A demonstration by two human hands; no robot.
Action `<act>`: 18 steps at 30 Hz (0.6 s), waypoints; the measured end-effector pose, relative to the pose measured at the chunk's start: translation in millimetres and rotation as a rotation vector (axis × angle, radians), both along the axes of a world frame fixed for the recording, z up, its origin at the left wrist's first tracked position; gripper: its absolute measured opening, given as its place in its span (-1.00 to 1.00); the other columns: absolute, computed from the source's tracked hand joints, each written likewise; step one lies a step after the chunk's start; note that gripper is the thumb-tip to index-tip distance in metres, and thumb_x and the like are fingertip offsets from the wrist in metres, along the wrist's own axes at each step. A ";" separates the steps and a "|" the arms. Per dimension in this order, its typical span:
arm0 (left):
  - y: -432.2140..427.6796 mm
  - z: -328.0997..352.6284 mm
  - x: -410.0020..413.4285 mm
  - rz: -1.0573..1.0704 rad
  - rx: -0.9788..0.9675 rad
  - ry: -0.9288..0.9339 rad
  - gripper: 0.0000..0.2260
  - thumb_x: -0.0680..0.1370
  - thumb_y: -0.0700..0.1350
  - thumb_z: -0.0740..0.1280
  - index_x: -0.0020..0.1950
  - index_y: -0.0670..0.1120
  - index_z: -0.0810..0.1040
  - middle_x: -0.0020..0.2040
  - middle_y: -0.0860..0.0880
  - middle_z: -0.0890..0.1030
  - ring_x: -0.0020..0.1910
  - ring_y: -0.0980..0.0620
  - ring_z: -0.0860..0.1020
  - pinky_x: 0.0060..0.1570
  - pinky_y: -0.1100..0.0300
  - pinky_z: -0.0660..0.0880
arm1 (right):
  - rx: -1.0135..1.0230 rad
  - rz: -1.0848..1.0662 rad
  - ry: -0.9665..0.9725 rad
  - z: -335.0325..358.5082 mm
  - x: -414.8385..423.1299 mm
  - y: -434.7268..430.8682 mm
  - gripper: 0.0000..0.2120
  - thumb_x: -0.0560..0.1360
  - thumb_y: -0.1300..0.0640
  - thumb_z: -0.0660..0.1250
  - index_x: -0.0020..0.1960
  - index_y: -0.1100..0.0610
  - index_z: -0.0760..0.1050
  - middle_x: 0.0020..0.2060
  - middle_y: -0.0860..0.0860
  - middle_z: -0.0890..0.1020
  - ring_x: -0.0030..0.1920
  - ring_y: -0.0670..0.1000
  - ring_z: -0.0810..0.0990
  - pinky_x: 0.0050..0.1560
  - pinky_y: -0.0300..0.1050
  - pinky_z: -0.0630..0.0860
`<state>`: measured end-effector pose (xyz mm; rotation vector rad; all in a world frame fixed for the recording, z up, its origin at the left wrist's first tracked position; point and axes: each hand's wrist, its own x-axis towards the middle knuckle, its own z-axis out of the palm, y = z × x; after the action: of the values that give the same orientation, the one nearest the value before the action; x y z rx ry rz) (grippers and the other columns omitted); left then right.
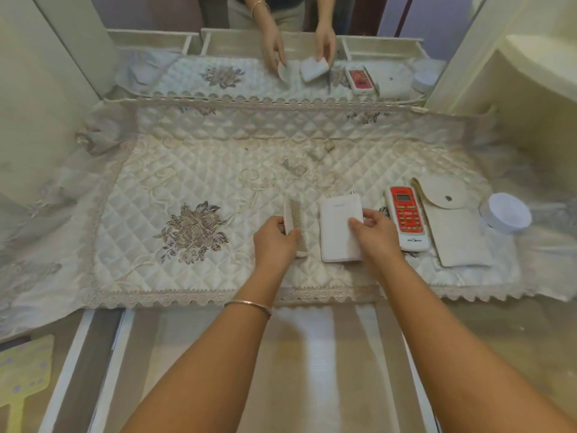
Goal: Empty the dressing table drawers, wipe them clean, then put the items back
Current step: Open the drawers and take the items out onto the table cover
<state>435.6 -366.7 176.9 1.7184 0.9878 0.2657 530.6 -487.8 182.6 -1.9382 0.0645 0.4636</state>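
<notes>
My left hand (274, 239) grips a pale comb (292, 220) just above the quilted cover (187, 170) of the dressing table. My right hand (376, 234) holds the right side of a white flat power bank (338, 226) that lies on the cover, thumb on top. To its right lie a red and white remote (406, 218), a beige pouch with a flap (452, 223) and a small white round jar (505, 212). Below the table's front edge an open drawer (299, 364) shows its pale inside.
A mirror (268, 57) stands behind the table and reflects my hands and the items. A white cabinet (515, 89) rises at the right and a white panel at the left. A yellow patterned fan-like object (22, 370) lies at the lower left.
</notes>
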 end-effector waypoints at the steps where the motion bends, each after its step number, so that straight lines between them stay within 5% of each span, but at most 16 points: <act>1: 1.3 -2.5 2.7 -0.018 0.006 0.006 -0.75 0.49 -0.19 0.34 0.16 -0.20 0.48 0.06 -0.11 0.59 0.02 -0.05 0.57 0.02 0.06 0.55 | -0.020 0.010 0.004 -2.6 4.5 2.5 -0.66 0.51 0.19 0.27 0.27 0.13 0.40 0.15 0.12 0.56 0.07 0.12 0.55 0.13 0.19 0.50; 9: 5.0 -12.7 -2.1 -0.204 0.363 0.130 -0.54 0.46 -0.03 0.38 0.28 -0.18 0.38 0.16 -0.13 0.44 0.12 -0.09 0.45 0.07 0.10 0.42 | -0.264 0.182 -0.313 -13.2 4.6 6.5 -0.66 0.50 0.19 0.27 0.25 0.25 0.42 0.13 0.18 0.56 0.13 0.17 0.51 0.02 -0.10 0.40; 12: 7.4 -12.0 -10.7 -0.253 0.530 0.193 -0.48 0.50 0.05 0.31 0.38 -0.13 0.29 0.27 -0.11 0.34 0.22 -0.09 0.29 0.17 0.11 0.29 | -0.335 0.234 -0.342 -16.5 -4.1 5.6 -0.49 0.45 0.07 0.36 0.32 0.23 0.32 0.21 0.18 0.47 0.23 0.20 0.38 0.20 0.06 0.36; 18: 13.8 -17.8 -24.8 -0.466 0.747 0.348 -0.51 0.58 0.13 0.10 0.46 0.00 0.17 0.47 0.04 0.20 0.43 -0.05 0.03 0.33 0.05 0.04 | -0.486 0.399 -0.378 -21.3 -23.8 -1.6 -0.17 0.39 -0.13 0.39 0.46 0.21 0.09 0.46 0.13 0.14 0.42 0.15 0.07 0.41 0.05 0.10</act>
<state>410.8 -352.9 159.2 2.6895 0.7299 0.0185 506.8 -489.4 161.3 -2.4999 -0.5036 0.3508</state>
